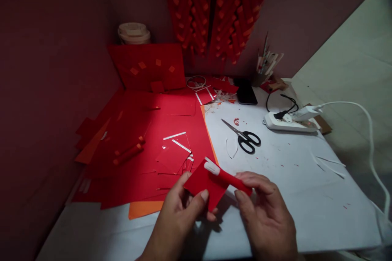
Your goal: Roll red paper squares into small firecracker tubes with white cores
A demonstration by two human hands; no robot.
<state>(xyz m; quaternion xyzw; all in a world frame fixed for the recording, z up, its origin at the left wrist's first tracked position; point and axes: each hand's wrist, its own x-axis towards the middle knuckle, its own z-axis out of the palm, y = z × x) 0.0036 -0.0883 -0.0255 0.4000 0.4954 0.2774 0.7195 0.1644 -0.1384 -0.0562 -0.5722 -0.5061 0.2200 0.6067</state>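
Right of the right hand (267, 208), the near counter (321, 226) leaves room for a low pass — just red flecks (345, 206) there. Farther off, scissors (241, 133) and a power strip (288, 125) obstruct; a white cable (371, 142) loops down the right side. Far left — an upright red board (150, 76) bars the way.

Matt paper square (200, 184) and roll (232, 181), smooth plastic power strip (277, 122), metal-bladed scissors (239, 132) with plastic handles (244, 136)

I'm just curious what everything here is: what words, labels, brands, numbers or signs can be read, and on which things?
None can be read.
Red paper and red stick in the hands: no lettering visible.
Scissors: none readable.
Power strip: any markings are too small or blurred to read.
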